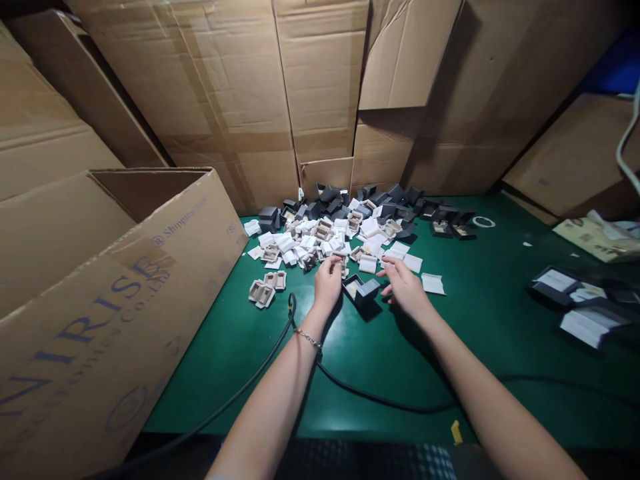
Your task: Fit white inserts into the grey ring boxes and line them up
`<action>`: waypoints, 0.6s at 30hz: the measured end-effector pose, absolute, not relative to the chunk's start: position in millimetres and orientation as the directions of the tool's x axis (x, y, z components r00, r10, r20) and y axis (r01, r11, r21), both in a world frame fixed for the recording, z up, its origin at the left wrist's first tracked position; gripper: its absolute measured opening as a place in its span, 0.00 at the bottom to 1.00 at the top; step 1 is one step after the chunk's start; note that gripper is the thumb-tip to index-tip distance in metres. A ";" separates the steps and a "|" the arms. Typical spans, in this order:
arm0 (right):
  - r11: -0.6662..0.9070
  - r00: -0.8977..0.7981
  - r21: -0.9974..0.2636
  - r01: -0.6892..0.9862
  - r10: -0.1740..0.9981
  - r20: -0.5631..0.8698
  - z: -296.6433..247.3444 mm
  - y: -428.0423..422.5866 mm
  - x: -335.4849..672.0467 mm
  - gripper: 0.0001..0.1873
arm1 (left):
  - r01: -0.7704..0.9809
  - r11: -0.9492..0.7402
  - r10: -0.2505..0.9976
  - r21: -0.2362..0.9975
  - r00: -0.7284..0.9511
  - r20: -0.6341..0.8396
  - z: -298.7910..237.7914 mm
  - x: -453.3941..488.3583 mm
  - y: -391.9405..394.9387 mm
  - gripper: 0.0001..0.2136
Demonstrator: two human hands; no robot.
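Observation:
A small black box (361,291) stands with its lid up on the green table between my two hands. My left hand (327,283) is just left of it, its fingers pinched at the edge of a small beige moulded insert (345,265). To the right of the box, my right hand (404,288) is open, fingers spread and holding nothing. Beyond both hands lies a heap of folded white paper pieces (295,243) mixed with beige inserts. Two or so loose beige inserts (262,293) rest left of my left hand.
Behind the white pieces are many black boxes (325,197). A large open carton (150,280) stands on the left. A black cable (360,392) crosses the green table (400,360) under my forearms. Open black boxes with white inserts (585,327) lie right. Cardboard walls (230,87) close the back.

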State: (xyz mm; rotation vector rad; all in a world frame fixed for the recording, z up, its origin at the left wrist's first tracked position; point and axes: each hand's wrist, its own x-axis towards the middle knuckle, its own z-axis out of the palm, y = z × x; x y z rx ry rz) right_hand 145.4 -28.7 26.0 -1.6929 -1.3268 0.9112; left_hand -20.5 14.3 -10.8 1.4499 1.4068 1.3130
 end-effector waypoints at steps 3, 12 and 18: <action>-0.112 0.127 -0.846 0.521 0.990 -0.053 28.2 -30.9 147.8 0.27 | 0.262 -0.157 0.981 0.952 -0.074 0.182 -10.3 -20.4 14.0 0.10; -0.042 -0.060 -0.890 0.454 0.995 -0.078 18.5 -27.1 149.4 0.29 | 0.365 -0.206 0.961 0.908 -0.098 0.258 -8.7 -18.3 20.9 0.12; 0.096 0.137 -0.675 0.731 0.949 0.283 12.7 -16.3 166.9 0.19 | 0.385 -0.165 0.977 0.908 -0.063 0.205 -5.5 -22.8 20.9 0.14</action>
